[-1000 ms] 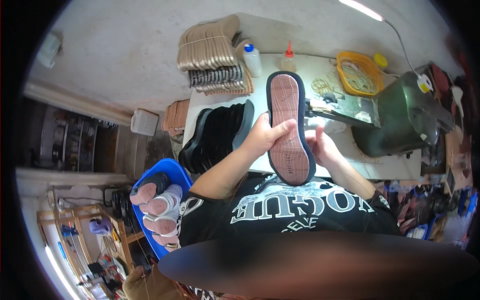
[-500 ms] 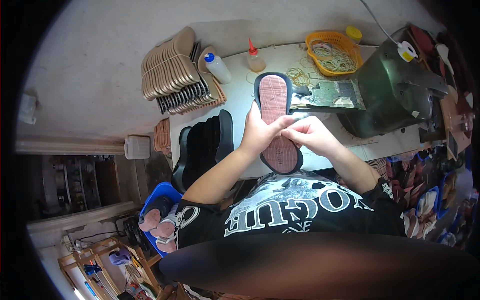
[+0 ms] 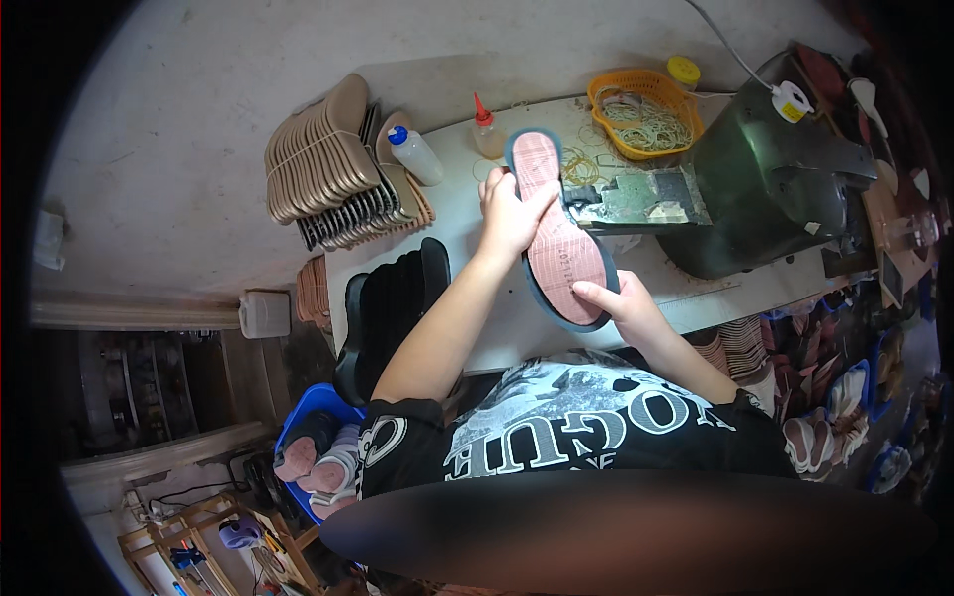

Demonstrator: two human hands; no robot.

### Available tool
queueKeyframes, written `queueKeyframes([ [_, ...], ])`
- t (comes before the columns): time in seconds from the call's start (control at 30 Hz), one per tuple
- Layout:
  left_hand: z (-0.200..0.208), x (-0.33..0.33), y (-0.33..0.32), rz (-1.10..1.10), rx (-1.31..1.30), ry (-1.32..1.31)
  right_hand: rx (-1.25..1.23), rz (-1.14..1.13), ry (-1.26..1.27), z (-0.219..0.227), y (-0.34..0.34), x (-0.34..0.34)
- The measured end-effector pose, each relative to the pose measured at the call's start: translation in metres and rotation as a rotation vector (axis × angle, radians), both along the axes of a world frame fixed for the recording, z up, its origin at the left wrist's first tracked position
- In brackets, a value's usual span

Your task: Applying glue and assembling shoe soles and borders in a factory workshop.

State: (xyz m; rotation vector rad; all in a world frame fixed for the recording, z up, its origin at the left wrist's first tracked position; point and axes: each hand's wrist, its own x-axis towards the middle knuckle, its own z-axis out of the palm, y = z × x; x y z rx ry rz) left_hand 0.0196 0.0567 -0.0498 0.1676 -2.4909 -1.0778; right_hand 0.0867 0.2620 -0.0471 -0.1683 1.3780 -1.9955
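A shoe sole (image 3: 568, 253) with a pinkish, lined face and a dark rim is held tilted over the front of the white table. My left hand (image 3: 509, 214) grips it around the narrow waist, thumb lying across the face. At its wide lower end my right hand (image 3: 624, 303) pinches the edge, thumb on the face and fingers hidden underneath. Just right of the sole's upper part is the metal arm of a dark green machine (image 3: 770, 189). To the left stands a row of black soles (image 3: 393, 313) set on edge.
Bundled beige soles (image 3: 318, 164) stack at the back left, beside a blue-capped bottle (image 3: 417, 159). Behind the sole are a red-tipped bottle (image 3: 487, 134) and an orange basket (image 3: 646, 144) of rubber bands. A blue bin (image 3: 308, 407) of soles sits at the lower left.
The sole has turned so its lower end points right. My right hand has moved from its middle down to the wide end; my left hand still holds the waist.
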Motion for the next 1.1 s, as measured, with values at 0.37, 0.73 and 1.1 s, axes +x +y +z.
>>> queueKeyframes([
  [0.37,-0.003,-0.028,-0.007,-0.050,0.229,-0.146,-0.057,0.054,-0.230,0.012,-0.010,0.000],
  [0.73,0.041,-0.046,-0.045,-0.801,-0.417,-0.118,-0.155,-0.128,-0.202,0.010,-0.039,-0.020],
  [1.1,0.064,-0.072,-0.053,-1.028,-0.319,-0.590,-0.112,-0.256,-0.158,0.017,-0.058,-0.030],
])
